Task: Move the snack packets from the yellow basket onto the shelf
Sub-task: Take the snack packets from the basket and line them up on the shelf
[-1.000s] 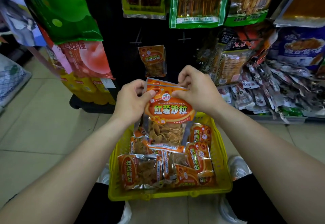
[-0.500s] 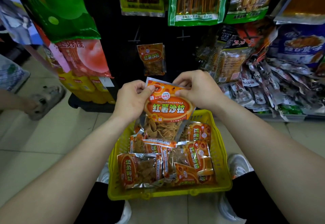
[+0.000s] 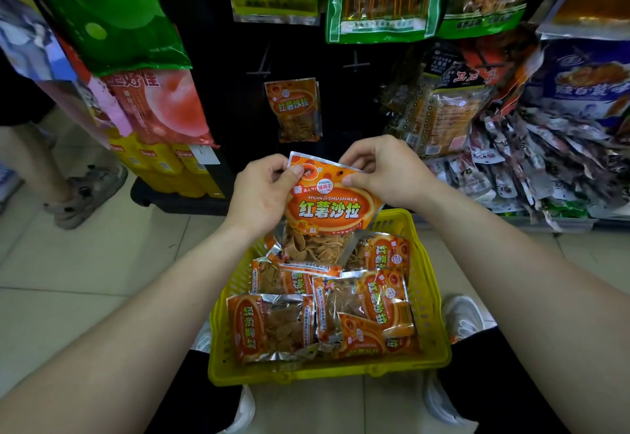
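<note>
An orange snack packet [image 3: 329, 210] is held upright above the yellow basket [image 3: 433, 300]. My left hand [image 3: 262, 195] pinches its top left corner and my right hand [image 3: 381, 169] pinches its top right corner. Several more orange packets [image 3: 341, 307] lie heaped in the basket, which stands on the floor between my feet. One packet of the same kind [image 3: 294, 110] hangs on the black shelf panel [image 3: 221, 75] just above my hands.
Bare hooks [image 3: 355, 62] stick out of the panel above the hanging packet. Green and red bags [image 3: 112, 10] hang at left, and mixed snack bags [image 3: 545, 160] pile up at right. Another person's sandalled foot [image 3: 85, 195] stands on the tiled floor at left.
Both hands have shifted their pinch on the packet's top edge, and it now sits slightly higher. A person's foot has come into view at left.
</note>
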`<state>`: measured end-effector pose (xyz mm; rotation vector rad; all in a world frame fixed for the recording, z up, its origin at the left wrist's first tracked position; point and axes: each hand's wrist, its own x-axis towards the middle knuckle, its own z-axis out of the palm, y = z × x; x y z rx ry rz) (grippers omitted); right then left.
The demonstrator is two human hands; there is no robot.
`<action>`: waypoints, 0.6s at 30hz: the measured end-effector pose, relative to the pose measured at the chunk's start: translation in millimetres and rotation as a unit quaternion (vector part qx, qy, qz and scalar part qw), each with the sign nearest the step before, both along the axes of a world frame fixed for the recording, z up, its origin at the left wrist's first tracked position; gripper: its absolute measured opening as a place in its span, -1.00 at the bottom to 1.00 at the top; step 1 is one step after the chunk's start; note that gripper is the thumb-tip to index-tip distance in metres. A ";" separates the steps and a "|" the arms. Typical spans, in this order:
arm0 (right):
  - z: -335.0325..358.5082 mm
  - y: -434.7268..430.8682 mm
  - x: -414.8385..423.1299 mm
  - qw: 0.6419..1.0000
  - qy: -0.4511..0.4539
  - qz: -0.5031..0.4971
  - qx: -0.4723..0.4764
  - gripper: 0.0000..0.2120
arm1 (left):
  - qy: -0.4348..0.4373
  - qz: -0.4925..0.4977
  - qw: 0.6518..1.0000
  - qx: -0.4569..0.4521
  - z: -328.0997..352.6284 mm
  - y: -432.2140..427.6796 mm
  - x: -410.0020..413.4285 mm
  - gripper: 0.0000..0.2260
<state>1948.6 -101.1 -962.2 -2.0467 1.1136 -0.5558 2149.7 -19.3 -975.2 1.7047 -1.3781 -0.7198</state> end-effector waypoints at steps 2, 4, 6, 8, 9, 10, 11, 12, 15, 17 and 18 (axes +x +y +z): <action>-1.1 -0.6 -0.8 1.000 0.006 0.003 0.003 -0.89 | -0.007 -0.002 1.000 -0.002 -3.2 0.3 -0.9 -0.84; -2.3 -1.5 -1.7 1.000 0.011 0.007 0.010 -0.90 | -0.006 0.000 1.000 -0.003 -5.9 -0.5 -0.8 -0.84; -4.0 -2.0 -1.3 1.000 0.017 0.013 0.019 -0.91 | -0.007 0.002 1.000 -0.003 -8.4 -1.4 -0.4 -0.84; -5.7 -2.4 -0.1 0.999 0.029 0.023 0.024 -0.93 | -0.011 0.003 1.000 -0.004 -10.5 -2.1 0.2 -0.83; -6.5 -2.0 0.6 0.999 0.035 0.031 0.028 -0.93 | -0.011 0.004 1.000 -0.004 -11.1 -2.6 0.8 -0.82; -6.9 -1.5 1.1 0.998 0.039 0.039 0.035 -0.91 | -0.010 0.005 1.000 -0.005 -11.6 -3.2 1.4 -0.81; -7.1 -0.3 1.6 0.997 0.041 0.047 0.043 -0.90 | -0.011 0.006 1.000 -0.005 -12.1 -3.7 2.0 -0.81; -7.3 1.2 2.4 0.997 0.041 0.052 0.044 -0.90 | -0.014 0.006 1.000 -0.004 -12.6 -3.9 2.4 -0.81; -7.4 5.5 6.9 0.998 0.056 0.038 0.005 -0.95 | -0.006 0.004 1.000 0.000 -14.9 -5.5 3.9 -0.81; -6.9 7.4 10.5 0.997 0.074 0.026 -0.017 -0.95 | -0.004 0.003 1.000 0.004 -15.9 -7.1 6.4 -0.80; -6.4 8.4 12.2 0.995 0.088 0.022 -0.027 -0.95 | -0.004 0.000 1.000 0.010 -16.4 -8.5 9.0 -0.79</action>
